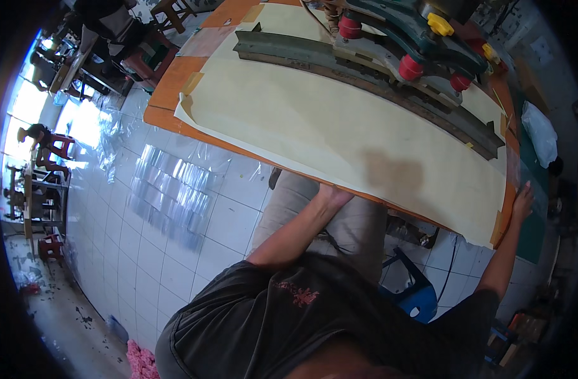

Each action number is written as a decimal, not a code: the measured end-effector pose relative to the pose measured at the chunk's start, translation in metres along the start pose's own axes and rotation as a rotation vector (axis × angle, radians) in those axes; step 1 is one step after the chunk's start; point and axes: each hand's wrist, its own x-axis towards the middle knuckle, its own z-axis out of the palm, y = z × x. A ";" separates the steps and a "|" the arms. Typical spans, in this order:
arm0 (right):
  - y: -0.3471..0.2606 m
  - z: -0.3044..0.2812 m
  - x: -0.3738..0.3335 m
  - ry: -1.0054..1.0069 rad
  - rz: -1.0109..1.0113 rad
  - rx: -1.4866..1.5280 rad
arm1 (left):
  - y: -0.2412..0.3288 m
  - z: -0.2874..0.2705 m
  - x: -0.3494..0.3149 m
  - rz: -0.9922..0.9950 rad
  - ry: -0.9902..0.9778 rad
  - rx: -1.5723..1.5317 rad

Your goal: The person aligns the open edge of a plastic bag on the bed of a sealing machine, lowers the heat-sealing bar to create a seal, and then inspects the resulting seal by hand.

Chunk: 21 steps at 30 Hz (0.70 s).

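My left hand (335, 194) is at the near edge of an orange-brown table (159, 115), its fingers hidden beneath the edge. By the table's right side is my right hand (524, 201), with one finger stretched out and no object visible in it. A large cream sheet (289, 120) covers most of the tabletop, taped at its corners, its left corner curling up. Across its far part lies a long dark metal rail (289, 54). Over the rail stands a dark green machine (396, 35) with red round feet (411, 67) and a yellow knob (440, 24).
Shiny clear plastic sheets (172, 189) lie on the white tiled floor at the left. A blue plastic stool (412, 290) stands below the table. A white plastic bag (540, 134) rests on a green surface (530, 237) at the right. Another person (109, 25) sits at the upper left.
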 end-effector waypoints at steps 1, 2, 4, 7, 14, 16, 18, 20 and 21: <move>-0.001 0.000 -0.001 0.000 0.000 0.000 | 0.000 0.001 0.000 0.005 0.005 0.008; -0.003 -0.001 -0.002 0.007 -0.002 -0.008 | 0.001 0.002 0.000 0.010 0.011 0.016; -0.005 -0.003 -0.003 0.014 -0.003 -0.017 | 0.001 0.002 0.001 0.010 0.009 0.059; -0.007 -0.007 -0.005 -0.016 -0.007 -0.023 | 0.001 0.002 0.001 0.007 -0.006 0.058; -0.012 -0.008 -0.009 -0.028 0.004 -0.004 | 0.001 0.002 0.000 0.010 0.026 0.038; -0.012 -0.007 -0.009 0.002 -0.004 0.013 | 0.001 0.001 0.000 0.017 0.034 0.027; -0.010 -0.008 -0.006 -0.006 -0.008 0.009 | 0.001 -0.001 0.000 0.024 0.040 0.011; -0.004 -0.005 -0.004 -0.010 0.000 0.005 | 0.001 0.001 0.002 0.010 0.058 0.008; 0.000 -0.004 -0.003 -0.013 0.006 -0.001 | 0.000 0.002 0.002 0.008 0.058 0.010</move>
